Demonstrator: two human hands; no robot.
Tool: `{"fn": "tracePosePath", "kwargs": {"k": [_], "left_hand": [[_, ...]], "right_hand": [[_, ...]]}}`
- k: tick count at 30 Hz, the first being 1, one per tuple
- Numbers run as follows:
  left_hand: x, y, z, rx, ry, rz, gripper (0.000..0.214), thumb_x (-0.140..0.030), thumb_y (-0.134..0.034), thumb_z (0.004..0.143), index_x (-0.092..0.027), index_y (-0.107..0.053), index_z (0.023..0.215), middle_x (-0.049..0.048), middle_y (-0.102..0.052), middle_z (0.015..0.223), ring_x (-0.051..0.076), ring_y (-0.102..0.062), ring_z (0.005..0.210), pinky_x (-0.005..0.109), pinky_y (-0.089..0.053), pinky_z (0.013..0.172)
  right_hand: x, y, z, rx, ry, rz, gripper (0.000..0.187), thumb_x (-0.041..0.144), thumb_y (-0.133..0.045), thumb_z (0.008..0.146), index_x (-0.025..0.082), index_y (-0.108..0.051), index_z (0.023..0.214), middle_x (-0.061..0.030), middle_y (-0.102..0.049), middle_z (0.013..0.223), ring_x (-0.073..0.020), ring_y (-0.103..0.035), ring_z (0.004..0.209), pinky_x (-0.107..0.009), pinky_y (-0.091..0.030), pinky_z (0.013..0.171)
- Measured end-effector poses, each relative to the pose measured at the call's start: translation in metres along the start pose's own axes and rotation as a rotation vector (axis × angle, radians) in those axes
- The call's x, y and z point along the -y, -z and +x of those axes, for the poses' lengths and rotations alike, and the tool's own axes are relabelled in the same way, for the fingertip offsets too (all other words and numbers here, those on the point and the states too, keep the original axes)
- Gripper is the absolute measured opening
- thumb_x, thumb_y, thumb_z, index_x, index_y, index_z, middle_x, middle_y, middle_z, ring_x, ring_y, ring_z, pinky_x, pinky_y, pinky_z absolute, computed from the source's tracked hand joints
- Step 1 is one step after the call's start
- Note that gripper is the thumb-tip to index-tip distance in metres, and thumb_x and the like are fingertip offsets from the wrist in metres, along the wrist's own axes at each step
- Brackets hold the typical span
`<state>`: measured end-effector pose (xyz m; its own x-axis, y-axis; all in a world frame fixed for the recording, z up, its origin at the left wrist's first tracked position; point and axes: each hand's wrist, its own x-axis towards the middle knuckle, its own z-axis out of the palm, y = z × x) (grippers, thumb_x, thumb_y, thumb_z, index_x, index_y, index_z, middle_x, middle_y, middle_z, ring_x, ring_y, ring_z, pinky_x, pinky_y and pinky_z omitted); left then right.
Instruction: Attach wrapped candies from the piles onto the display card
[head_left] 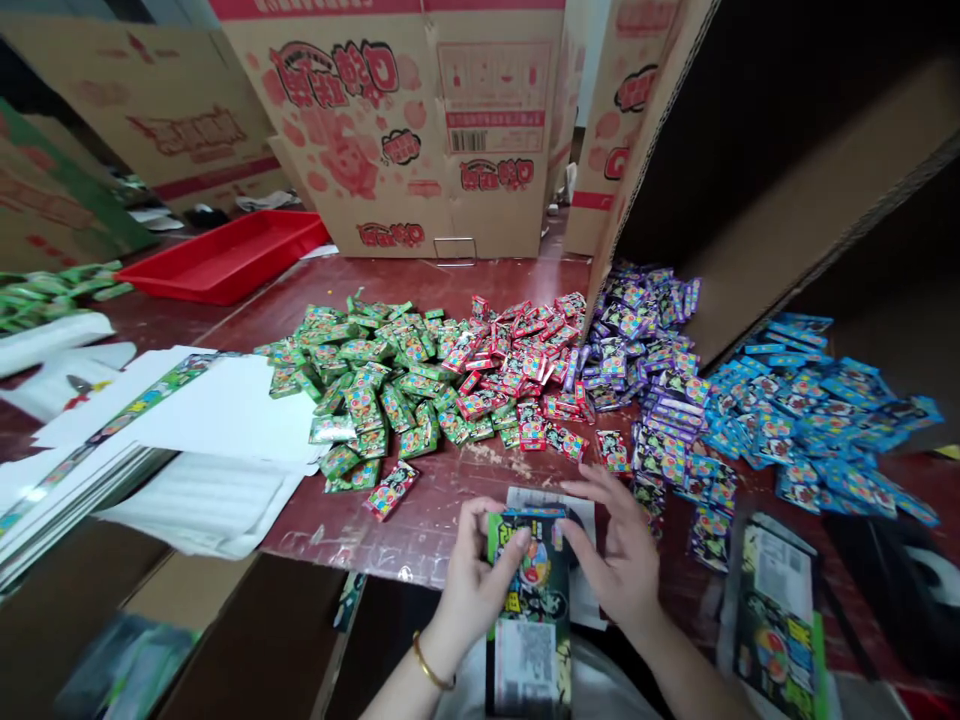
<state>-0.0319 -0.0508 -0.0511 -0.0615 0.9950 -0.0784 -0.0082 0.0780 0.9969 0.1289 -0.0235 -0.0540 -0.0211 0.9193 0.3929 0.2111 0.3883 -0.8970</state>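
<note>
The pouch [529, 605], meeting the bottom border, is pinched in the left hand [481, 572] at the table [450, 485] edge, mostly hiding a paper [587, 590]. The right hand [624, 560] spreads its fingers wide; thumb contact is unclear.

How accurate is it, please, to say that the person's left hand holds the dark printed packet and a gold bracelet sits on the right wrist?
Not quite: the head view shows the gold bracelet on the left wrist, not the right; the left hand holds the dark printed packet.

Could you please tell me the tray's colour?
The tray is red, clearest in the head view.
</note>
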Motion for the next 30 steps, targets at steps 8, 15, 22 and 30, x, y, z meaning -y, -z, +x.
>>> {"fn": "tracePosePath", "kwargs": {"k": [8,15,22,30], "left_hand": [[-0.002,-0.008,0.018,-0.065,-0.058,-0.265,0.024,-0.022,-0.062,0.083,-0.023,-0.040,0.090,0.0016,-0.061,0.097,0.015,-0.059,0.093,0.030,-0.045,0.085],[-0.015,0.004,0.017,0.056,-0.077,-0.093,0.011,-0.025,-0.068,0.078,-0.016,-0.064,0.078,0.0041,-0.062,0.091,0.015,-0.059,0.088,0.025,-0.045,0.081],[-0.022,0.005,0.020,-0.082,0.116,-0.175,0.023,-0.032,-0.072,0.074,-0.015,-0.067,0.089,0.0047,-0.069,0.083,0.014,-0.061,0.074,0.023,-0.048,0.068],[-0.016,0.000,0.021,-0.058,0.105,-0.057,0.027,-0.038,-0.068,0.077,-0.012,-0.068,0.082,0.0046,-0.069,0.073,0.012,-0.058,0.064,0.020,-0.046,0.060]], "right_hand": [[-0.004,-0.020,-0.013,-0.128,-0.120,0.207,0.052,0.016,-0.054,0.088,0.027,-0.036,0.135,-0.0084,-0.061,0.112,-0.0218,-0.058,0.109,-0.043,-0.049,0.095],[0.009,-0.011,0.003,0.032,-0.206,0.359,0.053,0.015,-0.063,0.082,0.028,-0.043,0.129,-0.0010,-0.068,0.087,-0.0160,-0.064,0.093,-0.031,-0.052,0.087],[0.020,-0.003,0.034,0.217,-0.595,0.553,0.057,0.023,-0.075,0.072,0.020,-0.044,0.120,-0.0052,-0.071,0.089,-0.0152,-0.065,0.083,-0.028,-0.051,0.077],[0.005,0.007,0.038,0.209,-0.799,0.612,0.069,0.024,-0.080,0.066,0.016,-0.040,0.121,-0.0097,-0.072,0.089,-0.0171,-0.067,0.085,-0.031,-0.048,0.085]]}}
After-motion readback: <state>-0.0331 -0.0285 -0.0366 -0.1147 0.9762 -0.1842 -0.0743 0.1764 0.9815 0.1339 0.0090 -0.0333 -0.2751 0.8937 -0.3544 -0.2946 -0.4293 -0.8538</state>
